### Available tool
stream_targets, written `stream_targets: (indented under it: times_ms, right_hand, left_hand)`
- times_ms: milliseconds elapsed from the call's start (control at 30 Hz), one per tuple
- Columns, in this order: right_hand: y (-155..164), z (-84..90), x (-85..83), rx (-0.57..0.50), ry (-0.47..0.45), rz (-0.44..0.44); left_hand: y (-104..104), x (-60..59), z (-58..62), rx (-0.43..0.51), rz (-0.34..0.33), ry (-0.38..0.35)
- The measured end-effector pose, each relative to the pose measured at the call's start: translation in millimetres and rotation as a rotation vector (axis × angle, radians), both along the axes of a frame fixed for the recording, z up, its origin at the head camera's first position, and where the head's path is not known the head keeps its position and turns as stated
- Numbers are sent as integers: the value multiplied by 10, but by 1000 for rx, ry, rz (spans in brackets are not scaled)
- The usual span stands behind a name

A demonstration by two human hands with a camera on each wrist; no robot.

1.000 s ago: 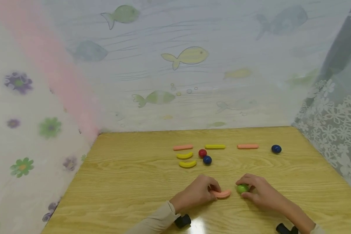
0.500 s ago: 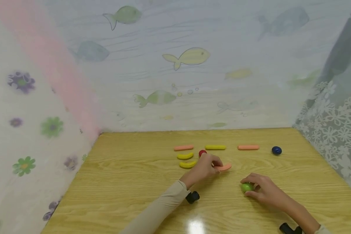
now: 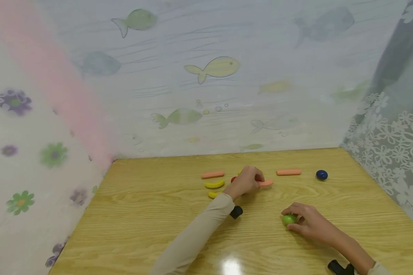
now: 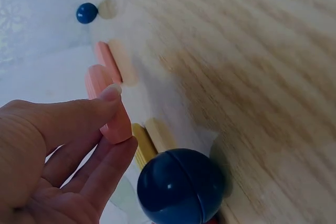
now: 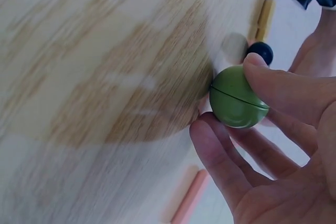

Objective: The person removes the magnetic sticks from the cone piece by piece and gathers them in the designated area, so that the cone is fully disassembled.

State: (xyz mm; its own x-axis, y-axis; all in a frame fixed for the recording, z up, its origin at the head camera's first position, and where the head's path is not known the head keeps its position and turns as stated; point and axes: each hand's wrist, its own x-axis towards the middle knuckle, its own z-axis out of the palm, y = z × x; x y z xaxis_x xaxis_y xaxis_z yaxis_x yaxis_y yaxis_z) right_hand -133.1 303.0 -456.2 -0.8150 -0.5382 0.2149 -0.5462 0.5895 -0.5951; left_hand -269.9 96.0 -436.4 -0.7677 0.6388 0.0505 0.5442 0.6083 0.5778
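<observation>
My left hand [image 3: 247, 180] pinches a salmon-pink curved stick [image 3: 266, 183] between thumb and fingers, over the back middle of the table. In the left wrist view the thumb lies across the curved stick [image 4: 97, 80]. Close by are a dark blue ball [image 4: 178, 187] and a yellow stick [image 4: 143, 144]; in the head view the hand hides this ball and most of the yellow stick. My right hand [image 3: 309, 223] holds a green ball [image 3: 289, 220] near the front right. A seam runs round the green ball [image 5: 236, 98] in the right wrist view.
Two straight salmon-pink sticks, one left [image 3: 212, 175] and one right [image 3: 288, 172], lie along the back. A yellow curved piece [image 3: 215, 185] and another [image 3: 212, 195] partly covered lie left of my left hand. A red ball [image 3: 233, 179] peeks out; a blue ball [image 3: 321, 175] stands far right.
My left hand has carried the salmon-pink curved stick from the table's front toward the back row. My right hand, with the green ball, has barely shifted.
</observation>
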Motion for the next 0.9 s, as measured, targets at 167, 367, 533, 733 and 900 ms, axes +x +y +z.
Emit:
stream_targets:
  times_ms: [167,367,533,733,900]
  right_hand:
    - [4,4,-5,4,-6,1]
    - [0,15,4,2,4,3]
    - [-1,10,-1,4,-3,1]
    - [1,16,-4,1,-12,-4]
    - [19,30,-18,8,-64,-41]
  left_hand:
    - [29,-72,-44,-43,8,20]
    - [54,-119,-105,-51,24,14]
    - [61,-145,-127,-50,33,23]
    - [45,-156,-154,-43,10,62]
    - [20,-117,-133,-67,2,63]
